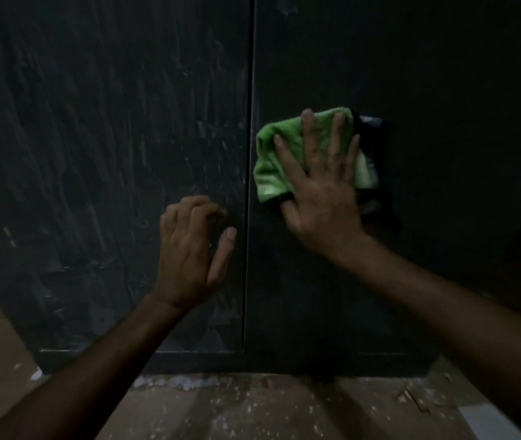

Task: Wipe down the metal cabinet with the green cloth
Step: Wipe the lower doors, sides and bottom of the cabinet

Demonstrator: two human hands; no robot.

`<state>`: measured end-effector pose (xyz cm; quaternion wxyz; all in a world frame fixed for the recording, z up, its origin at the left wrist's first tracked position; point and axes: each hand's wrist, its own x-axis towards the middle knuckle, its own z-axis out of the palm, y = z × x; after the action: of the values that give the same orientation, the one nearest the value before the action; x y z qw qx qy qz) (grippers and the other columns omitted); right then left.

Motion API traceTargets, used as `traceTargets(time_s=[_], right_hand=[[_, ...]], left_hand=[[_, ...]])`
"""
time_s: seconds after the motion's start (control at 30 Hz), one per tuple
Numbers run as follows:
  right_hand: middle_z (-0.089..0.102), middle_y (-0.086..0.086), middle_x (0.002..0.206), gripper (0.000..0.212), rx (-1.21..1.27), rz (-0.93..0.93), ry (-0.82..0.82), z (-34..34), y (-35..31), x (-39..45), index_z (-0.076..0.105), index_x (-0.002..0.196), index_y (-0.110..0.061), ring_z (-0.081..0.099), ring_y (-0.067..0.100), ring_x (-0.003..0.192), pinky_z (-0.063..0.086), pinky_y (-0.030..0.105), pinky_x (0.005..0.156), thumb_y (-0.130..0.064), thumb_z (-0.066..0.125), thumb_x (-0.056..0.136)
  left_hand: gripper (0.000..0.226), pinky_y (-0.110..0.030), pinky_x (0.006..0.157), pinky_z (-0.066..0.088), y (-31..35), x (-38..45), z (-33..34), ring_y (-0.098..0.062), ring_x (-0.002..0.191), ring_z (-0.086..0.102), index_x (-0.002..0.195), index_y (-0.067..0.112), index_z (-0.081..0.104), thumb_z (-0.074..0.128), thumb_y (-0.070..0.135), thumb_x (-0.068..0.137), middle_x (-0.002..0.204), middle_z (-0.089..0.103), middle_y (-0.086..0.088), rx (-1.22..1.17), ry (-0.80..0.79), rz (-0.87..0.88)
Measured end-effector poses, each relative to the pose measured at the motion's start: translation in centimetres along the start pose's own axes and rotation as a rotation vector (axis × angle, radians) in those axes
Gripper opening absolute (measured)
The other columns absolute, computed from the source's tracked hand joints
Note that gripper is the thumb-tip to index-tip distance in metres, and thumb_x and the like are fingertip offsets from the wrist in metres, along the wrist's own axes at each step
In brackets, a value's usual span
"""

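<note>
A dark metal cabinet (110, 138) with two doors fills the view, a vertical seam running down its middle. My right hand (322, 188) presses the green cloth (272, 160) flat against the right door, just right of the seam, with its fingers spread and straight. The cloth is bunched, with a dark edge showing at its right side. My left hand (192, 249) rests against the left door close to the seam, lower than the cloth, with loosely curled fingers and nothing in it.
The left door is streaked with pale scuffs and smears. The right door (443, 90) looks darker and plainer. Below the cabinet base lies a dusty floor (253, 411) with specks and debris. A tan surface shows at the lower left.
</note>
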<state>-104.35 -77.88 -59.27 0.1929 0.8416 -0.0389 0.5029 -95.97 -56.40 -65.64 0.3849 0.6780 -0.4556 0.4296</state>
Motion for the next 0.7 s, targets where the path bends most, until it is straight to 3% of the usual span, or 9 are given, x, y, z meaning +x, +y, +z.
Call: traceTargets(time_s=[0.1, 0.2, 0.27, 0.33, 0.43, 0.57, 0.7], right_hand=[[0.017, 0.020, 0.168, 0.083, 0.171, -0.248, -0.107, 0.3, -1.8, -1.4, 0.035, 0.159, -0.019, 0.001, 0.053, 0.153, -0.006, 0.068, 0.122, -0.040, 0.067, 0.085], [0.016, 0.013, 0.170, 0.076, 0.223, -0.436, -0.228, -0.9, -0.1, -2.2, 0.036, 0.158, -0.012, 0.001, 0.039, 0.157, 0.002, 0.059, 0.126, -0.034, 0.066, 0.092], [0.008, 0.011, 0.172, 0.075, 0.242, -0.384, -0.259, -1.8, 0.3, -2.0, 0.025, 0.161, -0.010, -0.001, 0.030, 0.159, 0.001, 0.050, 0.129, -0.040, 0.053, 0.098], [0.002, 0.010, 0.172, 0.074, 0.384, -0.281, -0.283, -2.8, -0.1, -1.6, 0.014, 0.163, -0.009, -0.004, 0.024, 0.159, 0.003, 0.045, 0.130, -0.038, 0.046, 0.102], [-0.003, 0.011, 0.172, 0.079, 0.605, -0.190, -0.292, -4.5, 0.5, -0.9, 0.009, 0.162, -0.005, 0.001, 0.020, 0.159, 0.016, 0.048, 0.128, -0.025, 0.056, 0.103], [0.004, 0.013, 0.172, 0.083, 0.559, -0.132, -0.242, -5.6, 2.4, -0.9, 0.025, 0.159, -0.002, 0.011, 0.021, 0.159, 0.031, 0.048, 0.123, -0.021, 0.071, 0.093], [0.025, 0.022, 0.165, 0.056, 0.532, -0.011, 0.018, -5.9, 4.6, -1.0, 0.047, 0.148, 0.001, 0.018, 0.035, 0.156, 0.024, 0.057, 0.124, -0.020, 0.055, 0.097]], left_hand=[[0.029, -0.036, 0.081, 0.040, 2.3, 3.0, 0.2, -0.026, 0.091, 0.052, 0.109, 0.002, 0.059, 0.053, 0.029, 0.100, 0.102, 0.058, -0.015, -0.117, 0.020, 0.012], [0.024, -0.038, 0.074, 0.049, 5.1, 3.0, 1.3, -0.018, 0.088, 0.055, 0.112, 0.005, 0.061, 0.057, 0.024, 0.099, 0.104, 0.057, -0.005, -0.210, -0.082, -0.019], [0.030, -0.036, 0.080, 0.053, 7.4, 2.1, 2.7, -0.013, 0.097, 0.055, 0.125, 0.008, 0.059, 0.059, 0.020, 0.097, 0.117, 0.050, 0.004, -0.266, -0.075, -0.122], [0.050, -0.032, 0.100, 0.050, 9.6, 1.9, 4.3, -0.013, 0.122, 0.052, 0.147, 0.012, 0.047, 0.052, 0.025, 0.099, 0.140, 0.041, 0.004, -0.356, 0.019, -0.282], [0.070, -0.031, 0.124, 0.027, 11.4, 2.6, 5.8, -0.013, 0.157, 0.021, 0.166, 0.018, 0.019, 0.038, 0.046, 0.105, 0.171, 0.015, -0.001, -0.462, 0.024, -0.373], [0.086, -0.056, 0.129, 0.011, 10.3, 2.1, 7.1, -0.015, 0.162, -0.006, 0.167, 0.017, 0.002, 0.022, 0.070, 0.102, 0.176, -0.005, -0.001, -0.358, -0.110, -0.288], [0.089, -0.066, 0.125, 0.002, 8.2, 5.0, 6.7, -0.021, 0.160, -0.018, 0.167, 0.022, 0.000, 0.029, 0.072, 0.100, 0.174, -0.018, -0.003, -0.211, -0.118, -0.266]])
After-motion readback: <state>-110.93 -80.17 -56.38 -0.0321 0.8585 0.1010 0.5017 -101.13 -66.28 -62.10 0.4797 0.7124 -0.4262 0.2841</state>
